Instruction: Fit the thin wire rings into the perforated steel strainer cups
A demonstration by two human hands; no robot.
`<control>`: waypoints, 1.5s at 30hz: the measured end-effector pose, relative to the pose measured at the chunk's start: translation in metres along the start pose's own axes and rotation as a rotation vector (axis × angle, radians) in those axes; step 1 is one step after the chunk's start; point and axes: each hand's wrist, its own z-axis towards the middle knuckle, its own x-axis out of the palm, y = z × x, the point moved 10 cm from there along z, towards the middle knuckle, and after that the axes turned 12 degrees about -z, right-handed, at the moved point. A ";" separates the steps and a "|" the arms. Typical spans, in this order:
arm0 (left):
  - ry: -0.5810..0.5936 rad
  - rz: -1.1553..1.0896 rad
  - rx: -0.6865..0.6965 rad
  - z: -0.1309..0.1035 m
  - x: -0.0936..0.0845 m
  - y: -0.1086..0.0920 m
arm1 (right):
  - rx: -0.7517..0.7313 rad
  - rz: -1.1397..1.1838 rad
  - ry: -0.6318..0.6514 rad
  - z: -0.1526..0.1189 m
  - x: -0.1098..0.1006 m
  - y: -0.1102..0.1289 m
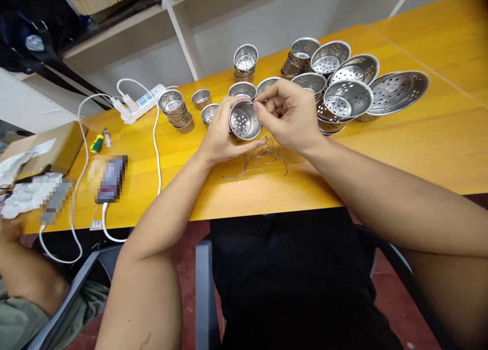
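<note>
My left hand [221,136] is wrapped round a small perforated metal cup [244,120], its open mouth tilted toward me. At the cup's right rim, my right hand [284,111] pinches thumb and forefinger together. What lies in that pinch is too small to make out; a thin bright line shows beside the fingertips. Below the cup, several thin curved wires [263,159] lie loose on the yellow table [297,185]. Right behind my hands stand more perforated cups, one of them partly hidden [242,89] by the held cup.
Stacked cups [173,106] stand at left, with larger perforated bowls [345,100] at right. A power strip [143,103] with white cables, a phone [112,180], a green-handled screwdriver [97,144] and a cardboard box [57,149] lie left. Another person's arm [30,268] is at far left.
</note>
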 end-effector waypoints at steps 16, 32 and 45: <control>-0.076 -0.033 -0.184 -0.008 -0.020 0.011 | 0.044 0.152 0.344 -0.003 0.019 0.028; -0.034 0.016 -0.196 -0.002 -0.009 0.011 | 0.055 0.144 0.192 -0.003 0.019 0.016; -0.085 0.021 -0.173 -0.004 -0.014 0.013 | 0.000 0.060 0.131 -0.005 0.010 0.020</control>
